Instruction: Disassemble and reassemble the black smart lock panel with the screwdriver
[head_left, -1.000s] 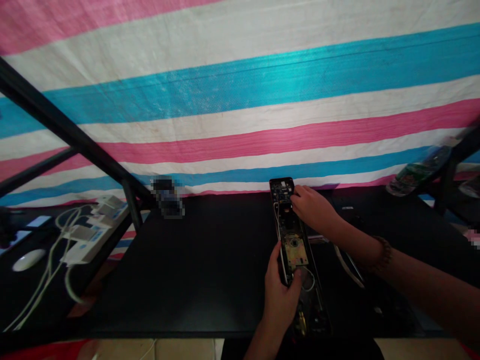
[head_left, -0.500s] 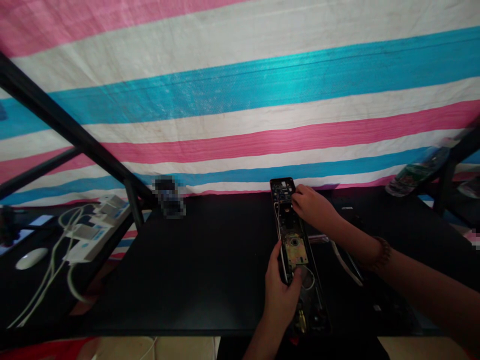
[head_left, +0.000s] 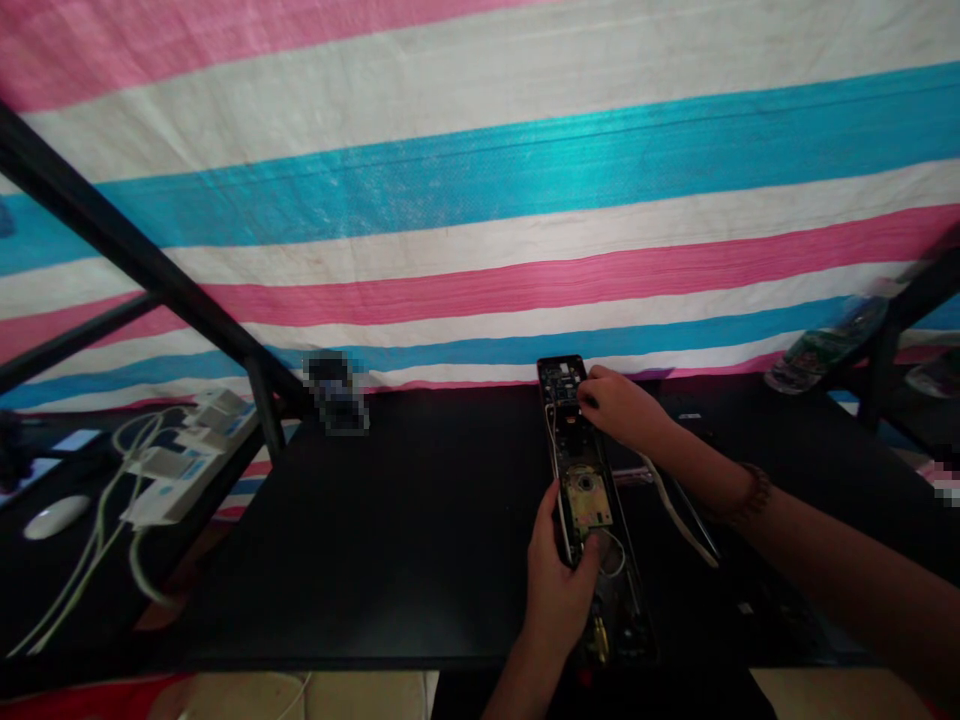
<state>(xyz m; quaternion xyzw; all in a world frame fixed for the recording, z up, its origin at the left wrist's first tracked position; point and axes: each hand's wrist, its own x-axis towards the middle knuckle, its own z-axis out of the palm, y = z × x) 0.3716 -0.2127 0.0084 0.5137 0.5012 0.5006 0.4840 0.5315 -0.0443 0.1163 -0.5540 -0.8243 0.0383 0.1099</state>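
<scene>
A long black smart door lock panel [head_left: 587,459] lies open on the table, its inside facing up. A circuit board [head_left: 561,379] fills its far end, a brassy metal plate [head_left: 588,494] its middle, and a thin white wire [head_left: 553,440] runs along its left side. My left hand [head_left: 559,580] grips the panel's left edge, thumb over the inside below the plate. By the board's right side, the fingers of my right hand [head_left: 616,408] are pinched together. Whatever lies between those fingertips is hidden. A brass-coloured part [head_left: 600,640] sits at the near end.
Right of the panel, a pale strap or cable [head_left: 679,515] lies under my forearm. A plastic bottle [head_left: 814,355] leans at the back right. A white power strip [head_left: 176,490], cables and a mouse [head_left: 56,517] are at the left. A striped sheet [head_left: 480,270] hangs behind the black table [head_left: 360,540].
My right hand has shifted slightly nearer along the board's right edge, its fingers still pinched. My left hand keeps its hold on the panel. The view has moved a little.
</scene>
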